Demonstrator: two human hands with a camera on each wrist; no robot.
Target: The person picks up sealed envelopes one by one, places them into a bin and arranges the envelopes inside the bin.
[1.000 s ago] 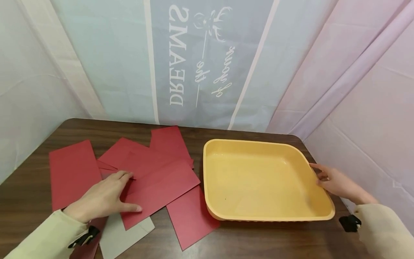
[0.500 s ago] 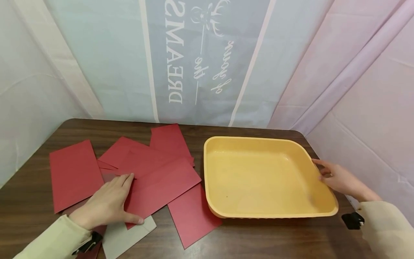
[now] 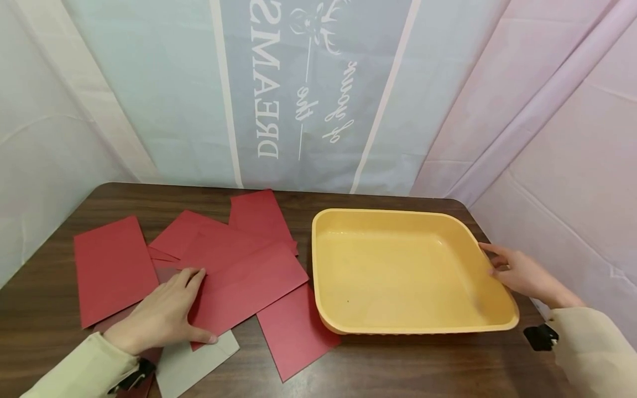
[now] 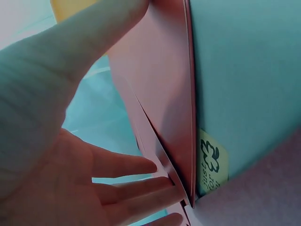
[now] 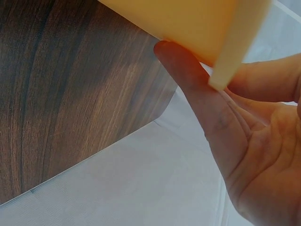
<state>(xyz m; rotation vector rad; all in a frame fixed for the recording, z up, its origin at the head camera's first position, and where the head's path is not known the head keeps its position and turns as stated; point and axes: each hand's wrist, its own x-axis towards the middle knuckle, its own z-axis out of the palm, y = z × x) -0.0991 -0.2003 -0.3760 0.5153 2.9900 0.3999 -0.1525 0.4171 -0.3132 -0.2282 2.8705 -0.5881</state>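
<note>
My left hand (image 3: 161,320) lies over the left end of a large red envelope (image 3: 249,284), fingers and thumb spread toward its two corners. In the left wrist view, the fingers (image 4: 136,190) are fairly straight by one corner of the red envelope (image 4: 164,80); the thumb tip is cut off by the frame's top. Beneath lies a grey envelope (image 3: 186,367), which bears a "just for" sticker (image 4: 212,162). On the right, my right hand (image 3: 522,276) pinches the rim of a deep yellow plastic tray (image 3: 398,271), fingers under the rim and thumb against it.
Several other red envelopes overlap around the left hand, including one at far left (image 3: 114,271), one at the back (image 3: 261,215) and one (image 3: 298,337) against the tray. A printed cloth (image 3: 303,94) hangs behind the brown wooden table (image 3: 423,359).
My left hand has shifted slightly toward me, its thumb now lower at the envelope's near corner. The right hand keeps its hold on the tray, and the view has tilted a little.
</note>
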